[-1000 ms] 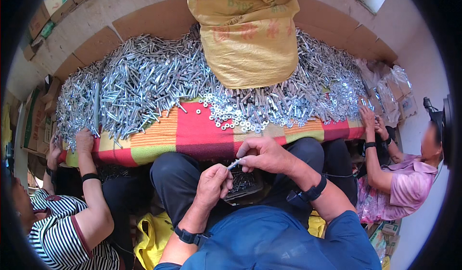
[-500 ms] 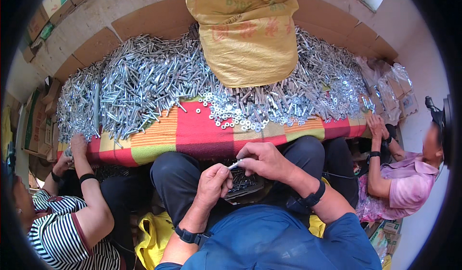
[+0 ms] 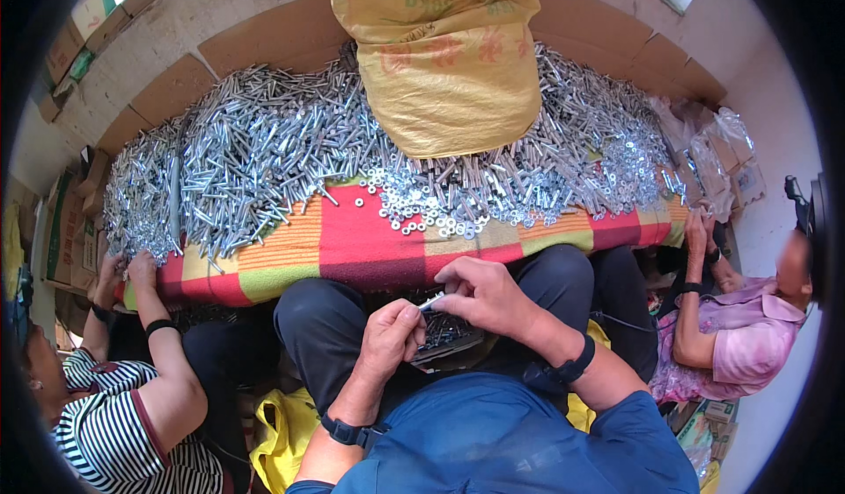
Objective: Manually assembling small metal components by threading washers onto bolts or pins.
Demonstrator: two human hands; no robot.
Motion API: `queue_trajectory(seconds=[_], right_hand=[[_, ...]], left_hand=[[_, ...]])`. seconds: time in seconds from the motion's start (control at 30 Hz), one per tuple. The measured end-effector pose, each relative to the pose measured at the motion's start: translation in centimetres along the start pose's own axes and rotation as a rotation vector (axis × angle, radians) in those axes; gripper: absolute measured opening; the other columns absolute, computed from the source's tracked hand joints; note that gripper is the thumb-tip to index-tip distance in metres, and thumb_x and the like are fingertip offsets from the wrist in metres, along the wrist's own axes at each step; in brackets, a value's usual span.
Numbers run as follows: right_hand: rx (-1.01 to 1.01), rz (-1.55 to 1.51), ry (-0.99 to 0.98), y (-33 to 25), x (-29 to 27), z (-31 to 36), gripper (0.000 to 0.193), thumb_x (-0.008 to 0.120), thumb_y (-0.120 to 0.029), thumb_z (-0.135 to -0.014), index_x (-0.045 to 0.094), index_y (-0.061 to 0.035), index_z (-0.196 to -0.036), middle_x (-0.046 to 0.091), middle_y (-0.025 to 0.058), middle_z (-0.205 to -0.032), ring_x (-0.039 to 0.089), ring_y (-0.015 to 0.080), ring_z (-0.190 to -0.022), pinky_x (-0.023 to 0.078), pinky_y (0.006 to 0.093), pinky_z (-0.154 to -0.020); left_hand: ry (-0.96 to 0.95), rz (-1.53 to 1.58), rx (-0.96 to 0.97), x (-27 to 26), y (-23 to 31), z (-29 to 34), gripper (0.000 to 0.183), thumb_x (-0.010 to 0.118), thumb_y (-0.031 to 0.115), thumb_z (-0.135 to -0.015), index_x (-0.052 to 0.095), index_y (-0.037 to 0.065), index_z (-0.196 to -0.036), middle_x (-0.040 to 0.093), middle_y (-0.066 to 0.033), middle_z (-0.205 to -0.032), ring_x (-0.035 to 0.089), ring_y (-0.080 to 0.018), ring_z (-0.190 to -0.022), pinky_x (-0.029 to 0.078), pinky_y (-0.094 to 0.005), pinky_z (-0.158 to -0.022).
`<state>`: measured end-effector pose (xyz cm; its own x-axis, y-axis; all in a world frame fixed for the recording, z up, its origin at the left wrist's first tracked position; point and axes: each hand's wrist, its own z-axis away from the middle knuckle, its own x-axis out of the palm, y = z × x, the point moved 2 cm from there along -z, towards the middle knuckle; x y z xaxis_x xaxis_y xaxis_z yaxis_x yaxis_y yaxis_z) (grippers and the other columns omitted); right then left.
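Note:
Above my lap, my left hand (image 3: pixel 393 331) pinches a slim silvery bolt (image 3: pixel 429 302) between thumb and fingers, its free end tilted up to the right. My right hand (image 3: pixel 486 296) is at that end, thumb against it and forefinger bent above. Any small part on the bolt's end is too small to make out. Just beyond my knees, loose washers (image 3: pixel 449 226) lie on a checked blanket (image 3: pixel 370 243), along the front of a big heap of metal bolts (image 3: pixel 264 155). Below my hands, a container (image 3: pixel 451 347) with more metal pieces is partly hidden.
A yellow woven sack (image 3: pixel 449 89) rests on the heap, with cardboard (image 3: pixel 273 38) along the wall behind. On my left, a person in a striped shirt (image 3: pixel 119 432) works at the heap's edge; another in a pink shirt (image 3: pixel 748 335) sits at right. Clear plastic bags (image 3: pixel 726 146) lie at far right.
My right forefinger has lifted slightly from the bolt's end while my left hand keeps its hold. The left person's hands have moved up to the heap's edge. The view has shifted slightly.

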<state>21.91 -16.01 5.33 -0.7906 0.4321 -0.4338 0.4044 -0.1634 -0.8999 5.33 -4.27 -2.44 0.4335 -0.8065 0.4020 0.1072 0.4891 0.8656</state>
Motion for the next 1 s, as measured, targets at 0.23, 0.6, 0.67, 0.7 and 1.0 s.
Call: queue_trajectory(seconds=[0.23,0.6,0.67,0.7,1.0], right_hand=[[-0.048,0.205,-0.305,1.5,0.4,1.0,0.032,0.079,-0.012,-0.078,0.068,0.0032,-0.103,0.068,0.0158,-0.084,0.070,0.0276,-0.074,0.055,0.0370,-0.067],[0.275,-0.189,-0.411,2.8,-0.7,-1.0,0.024,0.070,-0.021,-0.094,0.067,0.0028,-0.095,0.066,0.0085,-0.069,0.066,0.0152,-0.057,0.052,0.0304,-0.055],[0.230,-0.213,-0.389,2.5,-0.9,-0.8,0.024,0.071,-0.020,-0.093,0.067,0.0027,-0.098,0.067,0.0079,-0.070,0.067,0.0139,-0.060,0.052,0.0293,-0.057],[0.206,-0.227,-0.372,2.5,-1.0,-0.7,0.024,0.072,-0.019,-0.093,0.067,0.0026,-0.100,0.067,0.0073,-0.072,0.067,0.0126,-0.063,0.052,0.0282,-0.058],[0.178,-0.299,-0.316,6.4,0.1,0.0,0.021,0.072,-0.018,-0.090,0.068,0.0027,-0.094,0.070,0.0096,-0.074,0.068,0.0140,-0.061,0.055,0.0307,-0.058]], left_hand=[[-0.027,0.033,-0.004,-0.1,0.1,-0.1,0.034,0.053,0.030,-0.107,0.061,0.003,-0.089,0.060,-0.0038,-0.067,0.045,-0.0067,-0.043,0.034,-0.0220,-0.042],[0.012,-0.105,-0.017,0.3,-0.4,-0.3,0.033,0.054,0.032,-0.106,0.060,0.006,-0.086,0.061,-0.0049,-0.068,0.045,-0.0083,-0.043,0.033,-0.0230,-0.040],[0.017,-0.107,-0.032,0.1,-0.9,-0.3,0.032,0.054,0.032,-0.106,0.061,0.006,-0.088,0.061,-0.0051,-0.068,0.045,-0.0084,-0.043,0.033,-0.0227,-0.040],[-0.002,-0.098,-0.053,0.1,-0.9,-0.3,0.030,0.055,0.029,-0.106,0.061,0.005,-0.089,0.062,-0.0045,-0.070,0.047,-0.0073,-0.046,0.036,-0.0225,-0.043],[0.015,-0.179,-0.116,0.8,-1.6,-0.7,0.031,0.053,0.031,-0.106,0.062,0.005,-0.092,0.062,-0.0038,-0.070,0.046,-0.0085,-0.045,0.034,-0.0226,-0.042]])
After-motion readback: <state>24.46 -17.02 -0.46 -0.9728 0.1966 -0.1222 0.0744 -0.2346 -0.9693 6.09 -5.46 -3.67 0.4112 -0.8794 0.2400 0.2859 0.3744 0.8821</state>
